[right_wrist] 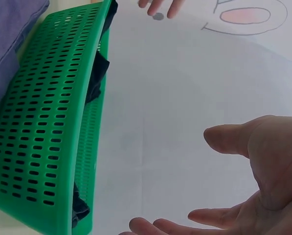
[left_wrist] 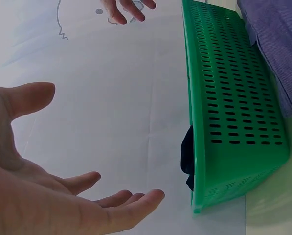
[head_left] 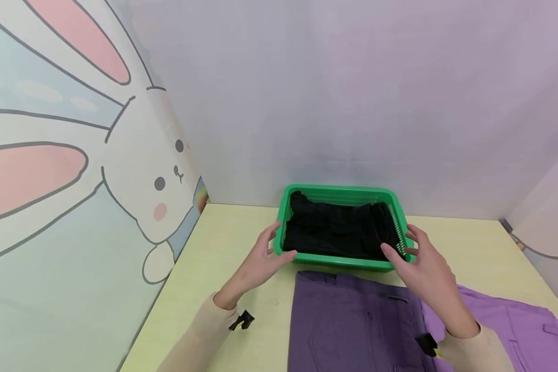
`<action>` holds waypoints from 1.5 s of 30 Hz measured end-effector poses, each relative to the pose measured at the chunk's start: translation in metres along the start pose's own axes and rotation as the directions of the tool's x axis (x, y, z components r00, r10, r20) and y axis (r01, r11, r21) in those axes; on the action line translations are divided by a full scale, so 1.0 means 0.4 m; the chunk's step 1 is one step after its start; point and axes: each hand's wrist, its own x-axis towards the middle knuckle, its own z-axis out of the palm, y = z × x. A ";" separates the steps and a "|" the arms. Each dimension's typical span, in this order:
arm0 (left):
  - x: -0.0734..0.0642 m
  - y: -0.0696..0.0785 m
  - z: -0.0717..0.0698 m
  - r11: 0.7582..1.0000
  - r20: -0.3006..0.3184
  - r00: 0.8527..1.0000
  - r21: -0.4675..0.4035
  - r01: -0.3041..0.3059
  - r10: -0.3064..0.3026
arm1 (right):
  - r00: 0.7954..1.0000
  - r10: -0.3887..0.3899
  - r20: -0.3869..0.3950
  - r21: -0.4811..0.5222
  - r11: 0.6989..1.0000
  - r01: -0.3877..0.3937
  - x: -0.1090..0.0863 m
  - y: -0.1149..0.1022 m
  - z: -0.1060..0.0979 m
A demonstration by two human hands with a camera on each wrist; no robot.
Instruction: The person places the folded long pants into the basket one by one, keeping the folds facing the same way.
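Observation:
A green plastic basket (head_left: 344, 261) with slotted walls stands at the back of the table against the wall. Folded black cloth (head_left: 337, 227) lies inside it, a bit of it showing over the rim in both wrist views. My left hand (head_left: 262, 261) hovers by the basket's left end, thumb and fingers spread apart. On the opposite end, my right hand (head_left: 423, 266) is held the same way, its thumb over the front right corner. Both wrist views show a gap between the hand and the basket, with nothing in either palm.
Dark purple trousers (head_left: 349, 320) lie folded flat in front of the basket. Lighter purple trousers (head_left: 507, 320) with a striped end lie to their right, partly behind my right forearm. The pale yellow table (head_left: 190, 289) meets a wall at the back and a rabbit-printed wall (head_left: 135, 170) at left.

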 end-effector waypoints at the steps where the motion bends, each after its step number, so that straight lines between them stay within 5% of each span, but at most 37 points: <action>1: -0.003 -0.005 0.002 1.000 0.002 1.000 -0.001 0.001 -0.001 | 1.000 0.003 0.003 -0.001 1.000 -0.003 -0.001 0.005 0.000; 15: -0.046 -0.048 0.020 1.000 0.014 1.000 -0.028 0.013 -0.012 | 0.995 0.037 0.091 0.043 0.998 -0.041 -0.028 0.083 0.015; 29: -0.072 -0.100 0.036 0.993 0.052 0.996 -0.095 0.073 -0.068 | 0.965 0.155 0.213 0.036 0.985 -0.166 -0.042 0.168 0.029; 33: -0.080 -0.110 0.043 0.989 0.034 0.995 -0.113 0.095 -0.092 | 0.947 0.199 0.251 0.039 0.976 -0.215 -0.048 0.192 0.040; 45: -0.104 -0.141 0.079 0.978 0.082 0.986 -0.137 0.157 -0.146 | 0.903 0.242 0.355 0.251 0.906 -0.341 -0.090 0.255 0.111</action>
